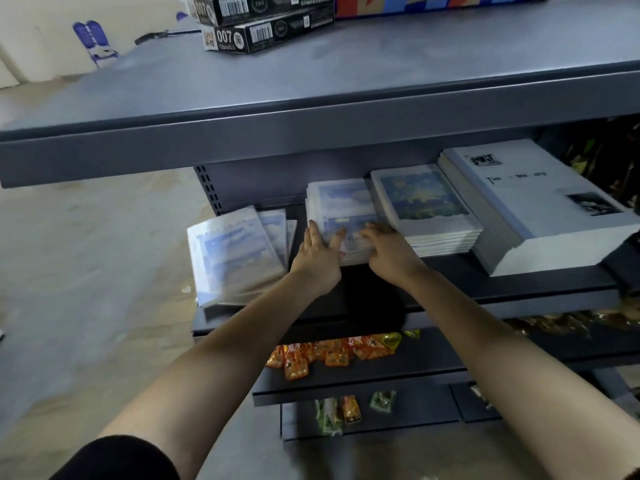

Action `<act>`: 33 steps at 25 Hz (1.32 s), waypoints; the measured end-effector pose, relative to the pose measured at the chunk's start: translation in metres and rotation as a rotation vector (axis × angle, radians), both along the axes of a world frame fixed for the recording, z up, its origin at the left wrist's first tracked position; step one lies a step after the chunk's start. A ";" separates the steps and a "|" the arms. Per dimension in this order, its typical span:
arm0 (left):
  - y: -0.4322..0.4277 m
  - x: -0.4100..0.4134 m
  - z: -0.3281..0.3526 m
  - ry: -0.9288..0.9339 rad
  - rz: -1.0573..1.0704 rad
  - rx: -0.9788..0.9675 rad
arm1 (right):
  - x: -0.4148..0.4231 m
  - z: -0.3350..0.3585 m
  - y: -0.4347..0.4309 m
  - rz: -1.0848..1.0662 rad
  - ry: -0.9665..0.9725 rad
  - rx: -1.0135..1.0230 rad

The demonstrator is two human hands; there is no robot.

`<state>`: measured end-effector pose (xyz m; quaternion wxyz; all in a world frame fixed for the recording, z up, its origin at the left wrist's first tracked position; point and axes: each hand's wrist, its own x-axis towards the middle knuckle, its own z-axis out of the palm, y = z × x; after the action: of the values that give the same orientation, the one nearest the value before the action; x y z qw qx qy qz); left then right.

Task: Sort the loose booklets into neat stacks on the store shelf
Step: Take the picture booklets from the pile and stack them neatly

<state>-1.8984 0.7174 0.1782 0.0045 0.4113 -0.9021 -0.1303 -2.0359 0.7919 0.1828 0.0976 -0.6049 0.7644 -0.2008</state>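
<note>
Left hand and right hand, fingers spread flat on blurred booklet stack, cover unreadable.

Both hands, left hand and right hand, press flat against the blue-cover booklet stack on the shelf.

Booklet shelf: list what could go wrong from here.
1. The loose booklets at the shelf's left end are fanned, and the front one seems to overhang the shelf edge; a nudge might tip them to the floor.
2. The left hand and right hand press the small stack at its front; uneven pushing could skew it against the neighbouring stack.
</note>
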 end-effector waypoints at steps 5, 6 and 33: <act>0.006 -0.006 0.011 -0.077 0.054 0.037 | 0.007 0.008 0.001 0.052 0.041 -0.014; 0.006 -0.005 0.011 -0.069 0.052 0.036 | 0.008 0.007 0.003 0.070 0.067 -0.010; -0.071 0.226 -0.008 -0.075 -0.051 -0.027 | 0.186 -0.030 -0.078 0.345 0.372 0.096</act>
<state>-1.6724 0.6463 0.1699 -0.0273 0.3928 -0.9135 -0.1027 -1.8499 0.7140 0.1529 0.0168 -0.7476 0.6633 -0.0300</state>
